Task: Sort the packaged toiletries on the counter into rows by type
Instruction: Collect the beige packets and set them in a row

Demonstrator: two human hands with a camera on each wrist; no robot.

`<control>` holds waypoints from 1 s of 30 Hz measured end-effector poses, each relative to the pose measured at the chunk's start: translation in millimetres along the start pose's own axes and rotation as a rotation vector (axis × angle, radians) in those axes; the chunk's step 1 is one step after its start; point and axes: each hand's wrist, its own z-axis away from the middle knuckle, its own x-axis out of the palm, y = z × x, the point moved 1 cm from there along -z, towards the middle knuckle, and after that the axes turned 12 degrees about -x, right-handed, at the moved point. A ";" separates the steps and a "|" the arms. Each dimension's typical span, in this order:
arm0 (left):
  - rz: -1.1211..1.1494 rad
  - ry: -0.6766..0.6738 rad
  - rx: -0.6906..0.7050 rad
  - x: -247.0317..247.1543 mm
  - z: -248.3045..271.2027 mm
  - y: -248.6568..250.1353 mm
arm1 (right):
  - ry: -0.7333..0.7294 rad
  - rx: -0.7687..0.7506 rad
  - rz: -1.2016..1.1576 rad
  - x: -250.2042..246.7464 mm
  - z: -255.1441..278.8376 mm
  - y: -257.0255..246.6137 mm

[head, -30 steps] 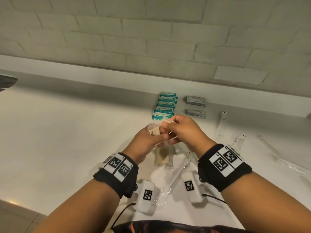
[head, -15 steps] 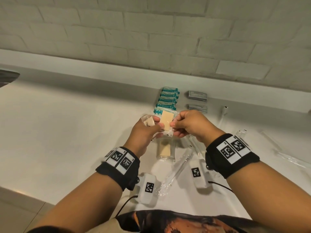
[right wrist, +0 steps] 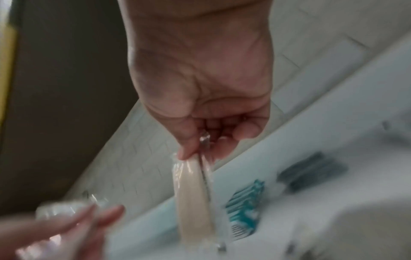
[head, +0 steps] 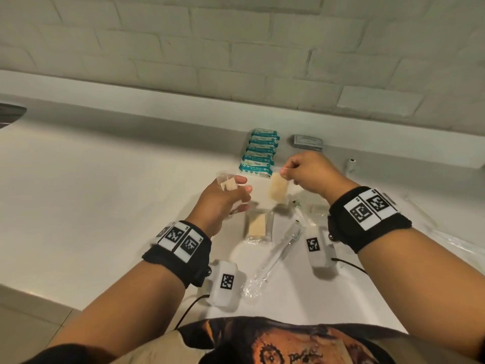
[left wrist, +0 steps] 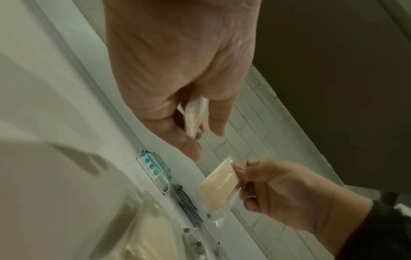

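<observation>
Head view: right hand (head: 305, 173) pinches clear-wrapped beige soap (head: 277, 190)

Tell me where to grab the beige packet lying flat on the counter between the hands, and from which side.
Pinch the beige packet by the clear wrapper margin at its near short end, coming from above and the near side with the fingers. It lies flat, so there is little to close round, and the clear tube packet lies close along its right side.

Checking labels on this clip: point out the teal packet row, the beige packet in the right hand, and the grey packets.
teal packet row (head: 259, 156), head view, middle packet.
beige packet (head: 277, 190), head view, its centre.
grey packets (head: 308, 141), head view, top face.
</observation>
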 end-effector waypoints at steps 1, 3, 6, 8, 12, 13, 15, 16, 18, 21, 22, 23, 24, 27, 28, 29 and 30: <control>0.009 0.008 -0.024 -1.2 -0.6 0.0 | -0.006 0.011 0.093 1.3 -0.2 3.4; 0.076 0.004 -0.099 -2.4 -1.8 2.3 | -0.087 0.002 0.164 9.9 0.2 4.6; 0.281 -0.070 -0.221 -6.3 -4.5 3.3 | -0.244 -0.032 0.250 35.3 -1.6 2.4; 0.326 -0.100 -0.227 -8.7 -3.6 1.5 | -0.307 -0.024 0.319 54.3 -2.6 6.1; 0.314 -0.077 -0.162 -12.0 -3.2 -0.3 | -0.256 -0.004 0.413 67.4 -1.9 17.4; 0.291 -0.058 -0.154 -12.4 -3.6 -0.4 | -0.189 -0.007 0.370 64.0 -2.0 16.1; 0.230 -0.019 -0.149 -12.7 -5.9 -1.9 | -0.058 -0.019 0.184 54.9 -1.9 7.9; 0.202 -0.006 -0.143 -10.9 -6.6 -2.9 | -0.030 -0.018 0.042 51.1 -0.5 1.4; 0.121 0.009 -0.103 -0.5 -3.6 -2.1 | -0.071 0.009 -0.257 49.1 5.3 -15.4; -0.029 -0.047 -0.021 19.1 1.8 -0.1 | -0.117 0.016 -0.386 52.8 11.2 -27.3; -0.064 -0.077 -0.003 22.9 3.4 0.5 | -0.095 0.015 -0.363 52.0 11.5 -26.6; -0.096 -0.111 -0.004 25.1 5.1 1.5 | -0.069 0.015 -0.334 49.9 10.7 -24.9; -0.119 -0.149 -0.014 24.7 5.9 2.0 | -0.048 0.018 -0.313 46.4 10.0 -22.0; -0.139 -0.168 -0.044 18.8 6.6 3.7 | -0.032 0.015 -0.273 33.3 10.2 -14.8; -0.140 -0.135 -0.027 17.2 6.0 4.4 | -0.036 -0.002 -0.259 30.0 10.3 -14.3; -0.153 -0.089 -0.001 16.3 5.1 5.2 | -0.038 -0.019 -0.244 27.8 9.9 -14.5; -0.160 -0.045 0.025 16.3 5.1 5.3 | -0.032 -0.026 -0.235 26.6 9.8 -14.0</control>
